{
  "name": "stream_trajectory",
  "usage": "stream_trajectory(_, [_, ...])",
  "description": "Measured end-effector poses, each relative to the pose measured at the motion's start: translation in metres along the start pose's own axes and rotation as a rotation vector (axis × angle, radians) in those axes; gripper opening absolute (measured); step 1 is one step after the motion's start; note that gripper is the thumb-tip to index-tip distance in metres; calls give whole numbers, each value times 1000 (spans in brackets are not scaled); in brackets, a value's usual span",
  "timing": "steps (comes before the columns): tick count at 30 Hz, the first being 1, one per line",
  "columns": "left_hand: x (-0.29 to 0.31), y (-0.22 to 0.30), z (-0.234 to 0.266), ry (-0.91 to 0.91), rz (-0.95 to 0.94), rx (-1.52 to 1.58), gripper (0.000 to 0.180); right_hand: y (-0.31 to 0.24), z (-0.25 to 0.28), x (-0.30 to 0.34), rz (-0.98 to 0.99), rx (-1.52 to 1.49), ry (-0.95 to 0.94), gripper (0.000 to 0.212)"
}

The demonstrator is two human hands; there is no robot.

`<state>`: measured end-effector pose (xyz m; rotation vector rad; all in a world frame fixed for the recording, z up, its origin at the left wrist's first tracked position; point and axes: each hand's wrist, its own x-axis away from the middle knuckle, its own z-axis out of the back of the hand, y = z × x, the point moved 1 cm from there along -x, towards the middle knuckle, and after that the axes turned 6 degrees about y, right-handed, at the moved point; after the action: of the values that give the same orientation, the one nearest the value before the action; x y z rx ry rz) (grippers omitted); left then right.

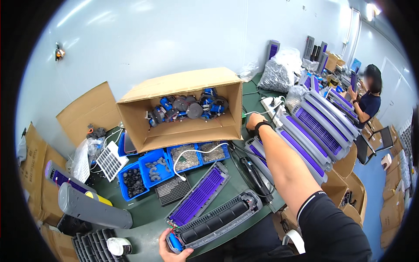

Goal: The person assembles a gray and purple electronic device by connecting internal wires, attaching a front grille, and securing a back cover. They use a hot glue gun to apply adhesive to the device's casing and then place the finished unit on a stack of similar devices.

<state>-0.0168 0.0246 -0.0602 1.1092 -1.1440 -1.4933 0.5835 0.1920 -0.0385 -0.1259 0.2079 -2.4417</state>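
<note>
My left hand (171,250) grips the near left end of a long grey housing (251,205), thumb and fingers around the end. A black cylindrical roller (222,222) lies along inside it, and a blue cylindrical part (175,241) sits beside my fingers. Just behind lies a grey cover with a purple grille (198,198), with thin red wires near its lower end. My right arm stretches far across the table. My right hand (255,121), a black band on its wrist, is closed beside the cardboard box and a white cable; what its fingers hold is hidden.
An open cardboard box (174,132) holds several blue-and-grey motors. Blue bins (153,168) with small parts stand before it. A black electric screwdriver (255,177) lies near stacked purple-grilled housings (316,126). A white power strip (273,111) sits behind. Another person (369,98) works far right.
</note>
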Motion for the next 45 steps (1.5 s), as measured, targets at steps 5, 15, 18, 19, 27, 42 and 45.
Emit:
stream_trajectory(5, [-1, 5, -2, -3, 9, 28, 89, 1, 1, -9, -12, 40, -25, 39])
stream_trajectory(15, [-2, -3, -1, -15, 19, -3, 94, 38, 10, -45, 1, 84, 143, 32])
stream_trajectory(18, [-1, -3, 4, -4, 24, -16, 93, 23, 8, -27, 44, 199, 10, 37])
stream_trajectory(19, [0, -6, 6, -2, 26, -15, 94, 16, 16, -17, 75, 251, -45, 39])
stream_trajectory(27, [-3, -9, 2, -7, 46, 26, 96, 3, 56, -12, 216, -50, -112, 36])
stream_trajectory(42, [-3, -17, 11, -24, 12, -82, 105, 21, 56, 2, 454, 637, -301, 37])
stream_trajectory(45, [-1, -22, 12, -11, 14, -96, 106, 15, 40, 1, 362, 703, -473, 38])
